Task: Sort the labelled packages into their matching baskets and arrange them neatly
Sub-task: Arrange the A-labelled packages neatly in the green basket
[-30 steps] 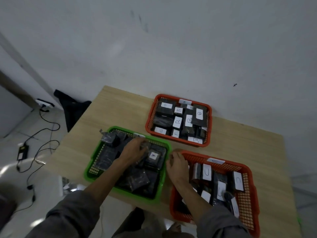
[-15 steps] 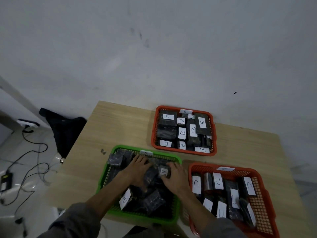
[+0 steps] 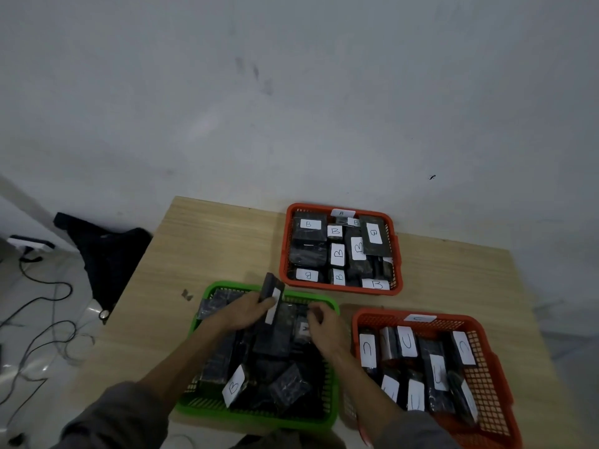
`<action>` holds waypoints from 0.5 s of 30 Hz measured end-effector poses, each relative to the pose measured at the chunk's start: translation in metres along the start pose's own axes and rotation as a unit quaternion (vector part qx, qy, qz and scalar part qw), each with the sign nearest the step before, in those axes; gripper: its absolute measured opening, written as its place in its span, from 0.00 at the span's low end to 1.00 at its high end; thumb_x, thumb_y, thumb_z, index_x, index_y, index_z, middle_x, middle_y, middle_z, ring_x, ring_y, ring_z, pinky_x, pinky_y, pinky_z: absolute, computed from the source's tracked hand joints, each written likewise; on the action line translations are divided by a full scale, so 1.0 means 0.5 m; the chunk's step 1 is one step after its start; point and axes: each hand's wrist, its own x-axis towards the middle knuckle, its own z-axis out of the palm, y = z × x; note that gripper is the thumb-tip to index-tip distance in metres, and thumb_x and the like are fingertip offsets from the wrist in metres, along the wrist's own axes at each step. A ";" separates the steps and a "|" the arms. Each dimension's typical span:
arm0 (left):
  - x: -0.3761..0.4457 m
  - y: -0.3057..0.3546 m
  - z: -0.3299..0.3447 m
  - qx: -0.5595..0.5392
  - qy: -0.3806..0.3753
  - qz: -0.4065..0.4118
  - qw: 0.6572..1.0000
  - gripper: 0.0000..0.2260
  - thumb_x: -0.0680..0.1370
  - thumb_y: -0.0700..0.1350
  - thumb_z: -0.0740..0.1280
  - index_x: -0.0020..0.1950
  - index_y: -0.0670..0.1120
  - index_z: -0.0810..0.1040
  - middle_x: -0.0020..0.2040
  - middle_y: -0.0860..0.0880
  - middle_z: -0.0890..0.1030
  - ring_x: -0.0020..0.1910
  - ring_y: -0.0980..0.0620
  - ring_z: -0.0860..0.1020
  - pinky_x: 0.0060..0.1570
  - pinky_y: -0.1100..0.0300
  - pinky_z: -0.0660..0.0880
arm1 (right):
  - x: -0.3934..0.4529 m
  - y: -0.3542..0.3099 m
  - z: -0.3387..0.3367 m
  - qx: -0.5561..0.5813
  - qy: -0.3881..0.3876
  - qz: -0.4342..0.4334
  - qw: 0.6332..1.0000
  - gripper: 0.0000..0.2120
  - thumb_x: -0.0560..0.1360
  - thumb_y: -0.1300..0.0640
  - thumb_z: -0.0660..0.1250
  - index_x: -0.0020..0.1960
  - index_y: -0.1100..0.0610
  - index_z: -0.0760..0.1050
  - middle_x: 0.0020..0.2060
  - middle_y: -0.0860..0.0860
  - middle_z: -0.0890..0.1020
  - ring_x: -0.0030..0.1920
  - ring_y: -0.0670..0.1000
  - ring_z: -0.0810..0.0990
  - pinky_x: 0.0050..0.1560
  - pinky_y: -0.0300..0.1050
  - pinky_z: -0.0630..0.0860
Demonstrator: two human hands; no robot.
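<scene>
Gripping a dark package (image 3: 271, 294) with a white label on its side, the left hand (image 3: 245, 312) holds it tilted above the far rim of the green basket (image 3: 327, 301), fingers closed round its lower end. The right hand (image 3: 325, 330) is inside the same basket, fingers curled onto a small package (image 3: 303, 330) whose label letter is too blurred to read; it pinches or presses that one, which of the two I cannot tell. The green basket sits at the near edge of the desk (image 3: 207, 254) and holds a loose heap of dark packages, one near its front showing a B label (image 3: 234, 385). At the far edge stands an orange basket (image 3: 397, 251) of B packages. At the near right corner a second orange basket (image 3: 486, 345) holds C packages standing in rows.
</scene>
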 end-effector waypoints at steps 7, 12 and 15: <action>0.019 -0.019 0.009 -0.316 -0.055 -0.027 0.947 0.17 0.77 0.53 0.71 0.59 0.44 0.82 0.57 0.44 0.84 0.57 0.45 0.83 0.59 0.48 0.78 | 0.010 -0.040 0.010 0.206 -0.122 0.102 0.966 0.09 0.81 0.52 0.66 0.60 0.50 0.78 0.53 0.46 0.83 0.53 0.47 0.83 0.53 0.46 0.83; 0.027 -0.003 0.022 -0.293 -0.037 -0.028 0.955 0.16 0.77 0.51 0.70 0.62 0.46 0.79 0.55 0.48 0.85 0.55 0.49 0.83 0.55 0.52 0.80 | 0.018 -0.026 -0.007 0.231 -0.115 0.107 0.960 0.10 0.80 0.56 0.67 0.60 0.54 0.79 0.53 0.50 0.85 0.52 0.50 0.85 0.49 0.43 0.82; 0.038 0.007 0.035 -0.154 0.035 -0.019 0.987 0.15 0.79 0.50 0.69 0.60 0.42 0.77 0.53 0.46 0.83 0.49 0.51 0.82 0.49 0.56 0.79 | 0.027 -0.004 -0.045 0.164 -0.096 0.114 0.975 0.11 0.80 0.57 0.68 0.62 0.56 0.78 0.56 0.53 0.84 0.56 0.53 0.83 0.60 0.52 0.80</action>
